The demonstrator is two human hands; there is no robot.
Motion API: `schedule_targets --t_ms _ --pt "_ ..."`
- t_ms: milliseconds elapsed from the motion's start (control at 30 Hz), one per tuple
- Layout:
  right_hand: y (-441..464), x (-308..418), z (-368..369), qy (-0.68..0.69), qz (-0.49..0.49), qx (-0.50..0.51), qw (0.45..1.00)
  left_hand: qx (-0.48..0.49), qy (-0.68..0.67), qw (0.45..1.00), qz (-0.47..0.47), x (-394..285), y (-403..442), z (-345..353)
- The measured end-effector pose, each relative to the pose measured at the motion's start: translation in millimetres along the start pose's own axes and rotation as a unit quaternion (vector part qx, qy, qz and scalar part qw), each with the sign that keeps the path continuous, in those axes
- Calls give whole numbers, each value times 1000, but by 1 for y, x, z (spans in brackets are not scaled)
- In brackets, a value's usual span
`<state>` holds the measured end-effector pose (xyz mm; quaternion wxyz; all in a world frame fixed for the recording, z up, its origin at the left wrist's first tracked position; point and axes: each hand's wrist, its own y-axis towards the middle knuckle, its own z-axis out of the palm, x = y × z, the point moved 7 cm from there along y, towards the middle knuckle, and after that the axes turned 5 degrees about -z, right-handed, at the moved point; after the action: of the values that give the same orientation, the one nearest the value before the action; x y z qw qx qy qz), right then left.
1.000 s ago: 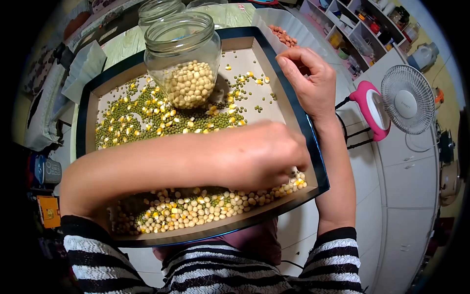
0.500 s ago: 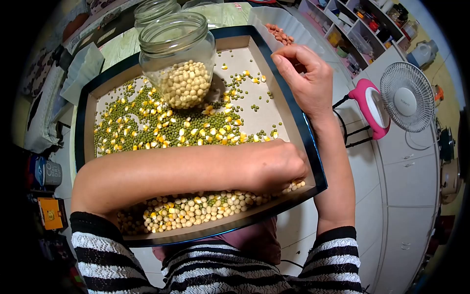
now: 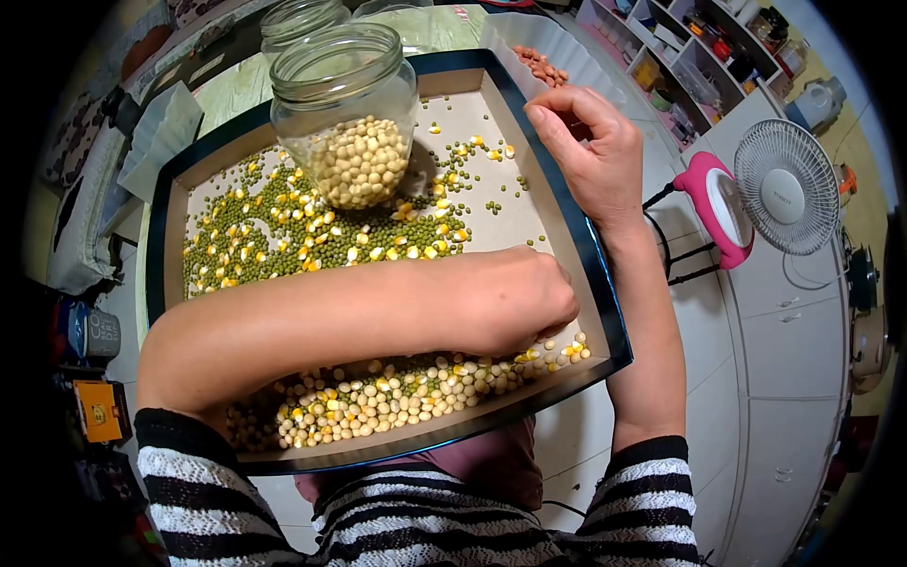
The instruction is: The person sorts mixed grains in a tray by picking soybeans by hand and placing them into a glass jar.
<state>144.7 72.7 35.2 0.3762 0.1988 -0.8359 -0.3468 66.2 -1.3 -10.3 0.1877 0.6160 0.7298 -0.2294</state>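
My left arm crosses the shallow box, and my left hand is low over its right side. The fingers curl downward, their tips mostly hidden, close to soybeans gathered along the near wall. Mung beans and yellow-white corn kernels are spread mixed across the box. Inside it stands an open glass jar, partly filled with soybeans. My right hand is at the box's right rim, thumb and fingers curled together; what they hold, if anything, is hidden.
A translucent tray with reddish peanuts lies beyond the right corner. Another glass jar stands behind the box. A translucent tray sits at the left. A pink and white fan is on the right.
My left hand has shifted slightly left and away from the near wall, uncovering more soybeans and corn at the near right corner. My right hand stays in place.
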Motion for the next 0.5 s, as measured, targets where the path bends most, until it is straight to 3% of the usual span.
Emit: schedule_targets --t_ms 167,400,500 --pt "1 1 0 8 -3 -13 1000 -14 -8 998 53 -5 -2 -1" --pt "1 1 -1 19 -11 -28 999 6 -15 999 30 -4 1 4" --pt "2 3 -1 21 -9 -25 999 -20 -40 995 92 -9 2 5"
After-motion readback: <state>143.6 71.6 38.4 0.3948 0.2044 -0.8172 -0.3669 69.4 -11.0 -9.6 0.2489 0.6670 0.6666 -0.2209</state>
